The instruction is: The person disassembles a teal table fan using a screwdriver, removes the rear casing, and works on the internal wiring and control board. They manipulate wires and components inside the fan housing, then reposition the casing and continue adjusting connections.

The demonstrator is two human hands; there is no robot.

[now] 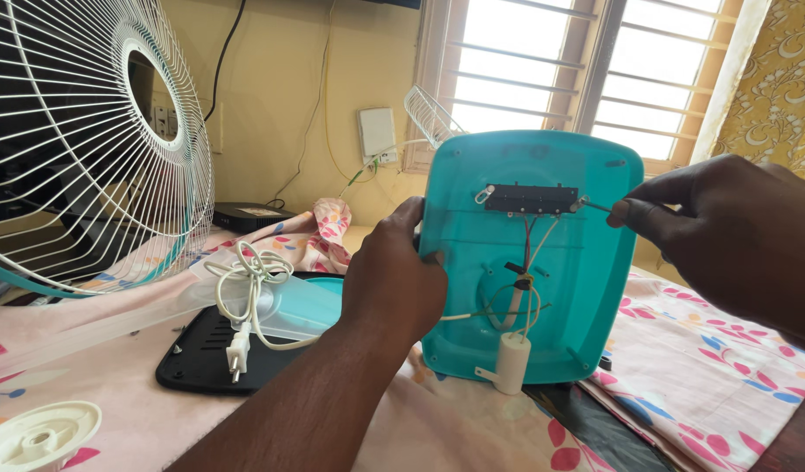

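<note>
Turquoise plastic filled the middle of our view: the fan base shell [586, 288], stood on edge on the flowered cloth [699, 350] with its hollow underside turned toward us. Our left hand [393, 280] was curled closed around the shell's left edge, thumb on the near side and fingers wrapped out of sight behind it, holding it upright. Our right hand [725, 227] was pinched narrow, thumb and forefinger closed on a thin metal tool [597, 207] whose tip met the right end of the black switch block [531, 199] near the top of the shell. We could not tell what kind of tip the tool had.

From the switch block, red and white wires [529, 253] ran down to a small white cylindrical capacitor [511, 360] hanging at the shell's lower edge, just above the cloth.

Left of our left hand lay a black base plate [201, 358] with a white power cord [254, 280] coiled on it, its plug [237, 354] resting on the black surface, and a pale translucent fan blade [306, 306] partly over it. Farther left stood the white wire fan guard [96, 157], tilted up. A round white plastic cap [37, 435] sat at the near left corner. A barred window [586, 70] was behind the shell.
</note>
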